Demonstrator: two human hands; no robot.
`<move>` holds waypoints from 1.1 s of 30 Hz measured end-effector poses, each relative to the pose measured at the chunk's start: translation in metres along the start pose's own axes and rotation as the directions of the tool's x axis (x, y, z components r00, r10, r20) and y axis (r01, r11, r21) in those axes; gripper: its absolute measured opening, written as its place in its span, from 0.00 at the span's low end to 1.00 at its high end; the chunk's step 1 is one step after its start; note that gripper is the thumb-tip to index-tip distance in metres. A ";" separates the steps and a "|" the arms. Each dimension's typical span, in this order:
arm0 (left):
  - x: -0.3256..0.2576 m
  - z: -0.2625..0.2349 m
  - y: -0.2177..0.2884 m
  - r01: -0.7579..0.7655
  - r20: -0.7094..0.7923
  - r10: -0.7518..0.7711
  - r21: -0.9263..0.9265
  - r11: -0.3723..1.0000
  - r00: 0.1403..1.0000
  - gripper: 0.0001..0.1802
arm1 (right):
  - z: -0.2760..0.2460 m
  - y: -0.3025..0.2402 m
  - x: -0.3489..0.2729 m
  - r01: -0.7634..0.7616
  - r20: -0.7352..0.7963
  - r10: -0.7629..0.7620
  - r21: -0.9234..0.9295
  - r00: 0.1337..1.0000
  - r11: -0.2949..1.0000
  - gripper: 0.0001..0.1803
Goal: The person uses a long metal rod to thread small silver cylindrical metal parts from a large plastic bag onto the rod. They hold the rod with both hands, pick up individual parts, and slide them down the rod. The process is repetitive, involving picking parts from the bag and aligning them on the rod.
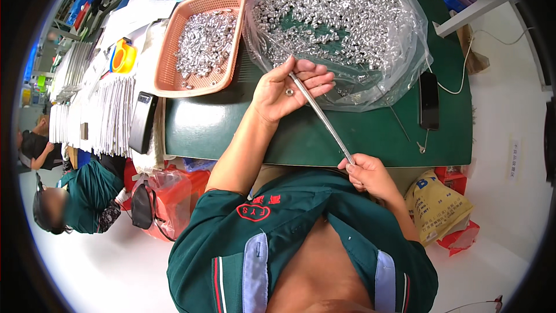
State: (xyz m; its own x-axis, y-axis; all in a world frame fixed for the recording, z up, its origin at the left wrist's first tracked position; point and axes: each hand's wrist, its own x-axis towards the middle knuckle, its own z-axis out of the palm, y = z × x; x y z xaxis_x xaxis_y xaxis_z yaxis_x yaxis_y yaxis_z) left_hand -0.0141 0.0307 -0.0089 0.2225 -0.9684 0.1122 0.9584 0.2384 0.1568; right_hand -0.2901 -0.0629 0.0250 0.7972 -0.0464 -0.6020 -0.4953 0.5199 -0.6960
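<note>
My left hand (288,88) lies palm up over the green table (370,133), with small silver metal pieces in the palm and fingers curled round the far end of a long thin metal rod (322,119). My right hand (364,173) grips the rod's near end by the table's front edge. The rod runs diagonally between both hands. Just beyond my left hand lies a clear plastic bag (341,29) spread open, heaped with many small silver metal pieces.
A pink plastic basket (168,69) with more silver pieces sits left of the bag. A black phone (429,99) with a white cable lies at the right. White stacked sheets, a dark device (142,122) and a yellow tape roll (123,56) stand left. Another person (81,197) sits lower left.
</note>
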 end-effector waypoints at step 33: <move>-0.002 0.021 0.011 -0.064 -0.125 0.130 0.436 0.898 0.984 0.51 | -0.002 -0.003 -0.013 0.090 -0.238 -0.357 -0.708 0.904 0.701 0.08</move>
State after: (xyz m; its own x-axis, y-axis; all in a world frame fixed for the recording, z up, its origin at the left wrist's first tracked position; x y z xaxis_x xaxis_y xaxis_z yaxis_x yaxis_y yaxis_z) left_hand -0.0073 0.0365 0.0137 0.3662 -0.9305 0.0082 0.7682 0.3073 0.5616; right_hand -0.2996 -0.0656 0.0342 0.8148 -0.4301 -0.3887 -0.5193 -0.2436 -0.8192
